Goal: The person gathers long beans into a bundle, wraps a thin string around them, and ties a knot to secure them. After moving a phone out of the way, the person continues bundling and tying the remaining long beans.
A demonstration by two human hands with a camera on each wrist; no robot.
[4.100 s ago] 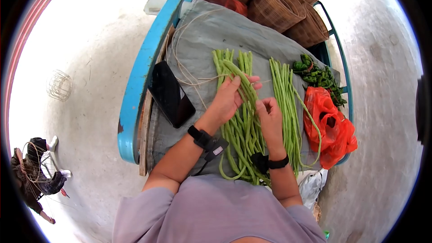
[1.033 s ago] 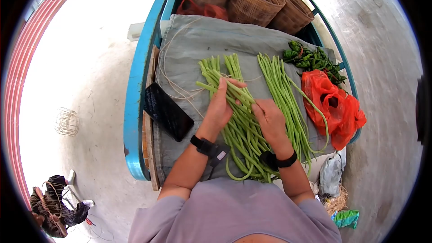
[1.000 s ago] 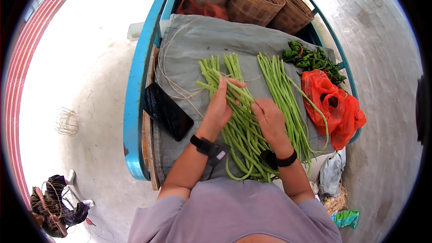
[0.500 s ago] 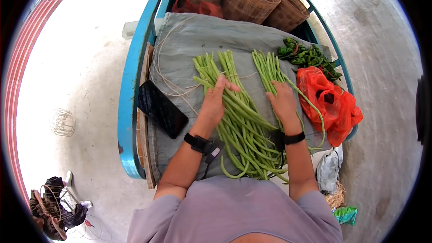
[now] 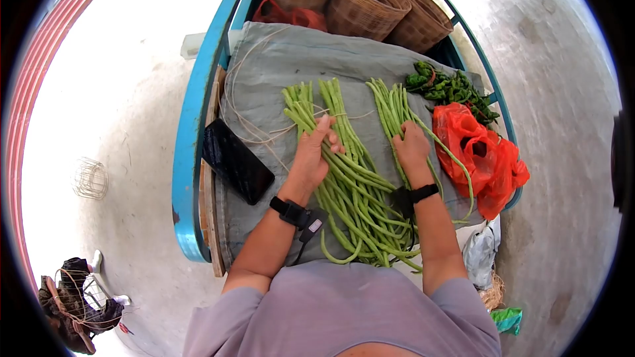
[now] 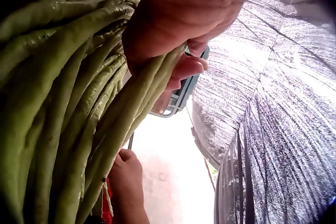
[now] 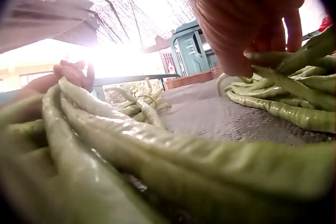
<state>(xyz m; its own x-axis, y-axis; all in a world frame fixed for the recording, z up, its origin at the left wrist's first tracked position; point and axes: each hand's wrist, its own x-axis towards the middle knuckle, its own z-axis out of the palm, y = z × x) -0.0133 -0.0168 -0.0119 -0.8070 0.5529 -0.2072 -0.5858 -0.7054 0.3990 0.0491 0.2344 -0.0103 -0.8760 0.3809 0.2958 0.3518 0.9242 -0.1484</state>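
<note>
Long green yardlong beans [image 5: 364,211] lie in a loose pile on a grey cloth [image 5: 317,46]. My left hand [image 5: 314,155] grips a few of them near their upper ends, its thumb lying across them in the left wrist view. A second bundle of yardlong beans [image 5: 387,102] lies to the right, beside the pile. My right hand [image 5: 414,149] is on that bundle, its curled fingers pinching beans; in the right wrist view the thumb and fingertips close over the beans [image 7: 299,85]. A thin string [image 5: 360,116] runs across under the bean tops.
A black phone [image 5: 237,162] lies at the left by the blue rail [image 5: 192,145]. Dark green peppers [image 5: 453,92] and a red plastic bag [image 5: 476,158] sit at the right. Woven baskets [image 5: 364,6] stand behind. A wire basket [image 5: 91,178] is on the floor.
My right hand has left the beans at my left hand, moved right to the other bundle, and curled its fingers there. The left hand keeps its hold.
</note>
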